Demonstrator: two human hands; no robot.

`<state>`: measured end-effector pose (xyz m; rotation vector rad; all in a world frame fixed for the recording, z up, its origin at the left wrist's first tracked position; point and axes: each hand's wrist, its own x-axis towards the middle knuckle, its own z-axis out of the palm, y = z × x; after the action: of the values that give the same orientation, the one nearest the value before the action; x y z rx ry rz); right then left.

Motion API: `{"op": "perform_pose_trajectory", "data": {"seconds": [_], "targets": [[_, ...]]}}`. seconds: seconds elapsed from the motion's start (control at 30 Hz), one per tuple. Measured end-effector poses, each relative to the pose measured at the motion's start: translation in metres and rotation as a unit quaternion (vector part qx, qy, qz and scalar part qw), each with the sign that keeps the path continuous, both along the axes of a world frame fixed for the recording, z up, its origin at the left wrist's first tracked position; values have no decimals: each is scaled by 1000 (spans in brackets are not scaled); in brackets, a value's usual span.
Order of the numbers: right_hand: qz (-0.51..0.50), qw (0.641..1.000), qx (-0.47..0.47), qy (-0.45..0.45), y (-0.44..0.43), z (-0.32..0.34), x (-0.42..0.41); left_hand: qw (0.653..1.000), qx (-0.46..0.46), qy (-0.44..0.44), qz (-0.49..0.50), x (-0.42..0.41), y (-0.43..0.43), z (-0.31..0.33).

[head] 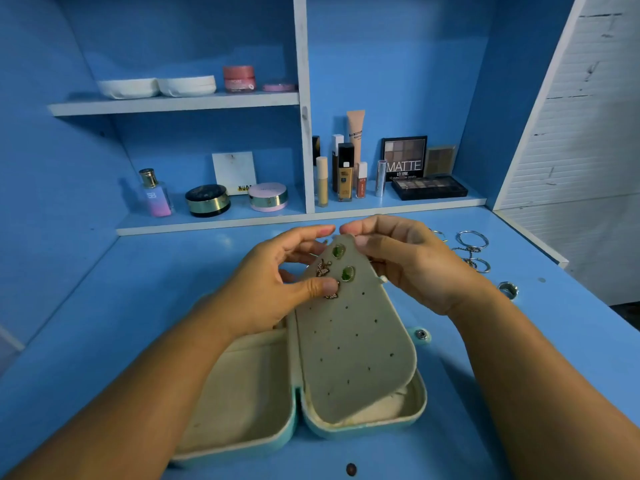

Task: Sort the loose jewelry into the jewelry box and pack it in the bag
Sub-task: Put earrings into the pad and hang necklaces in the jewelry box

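Over the open teal jewelry box (421, 398), its beige perforated earring flap (356, 341) stands raised between the hands: left hand (273, 292) pinches its side edge, right hand (412, 265) its top.

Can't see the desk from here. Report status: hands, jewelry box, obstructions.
Left hand and right hand pinch earring panel, raised over open jewelry box. Green earrings pinned. Bangles and ring loose on desk. Nothing in the way.
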<state>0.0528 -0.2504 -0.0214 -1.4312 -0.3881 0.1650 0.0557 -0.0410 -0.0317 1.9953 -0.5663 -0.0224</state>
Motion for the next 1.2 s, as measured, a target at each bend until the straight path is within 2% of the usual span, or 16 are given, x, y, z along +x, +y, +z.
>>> {"op": "perform_pose_trajectory", "data": {"seconds": [0.2, 0.27, 0.3, 0.37, 0.43, 0.5, 0.53, 0.7, 0.87, 1.2], "targets": [[108, 993, 54, -5, 3, -5, 2, 998, -59, 14, -35, 6, 18, 2], [98, 993, 64, 9, -1, -3, 4, 996, -74, 30, -46, 9, 22, 1], [57, 997, 53, 12, -4, -3, 7, 994, -84, 38, -51, 11, 23, 0], [-99, 995, -30, -2, -10, -5, 14, 993, -97, 50, -55, 15, 26, -2], [-269, 944, -186, -38, -18, -13, 23, 990, -112, 61, -56, 19, 30, -4], [-331, 881, -331, -70, -25, -20, 28, 986, -131, 73, -68, 21, 34, -6], [-329, 863, -375, -76, -29, -22, 30, 983, -143, 81, -76, 22, 35, -7], [-252, 824, -492, -123, -32, -26, 31, 974, -172, 110, -95, 23, 37, -8], [-191, 813, -530, -148, -28, -27, 32, 964, -194, 131, -124, 27, 42, -12], [-205, 773, -572, -184, -22, -32, 37, 953, -214, 153, -149, 31, 44, -13]]}}
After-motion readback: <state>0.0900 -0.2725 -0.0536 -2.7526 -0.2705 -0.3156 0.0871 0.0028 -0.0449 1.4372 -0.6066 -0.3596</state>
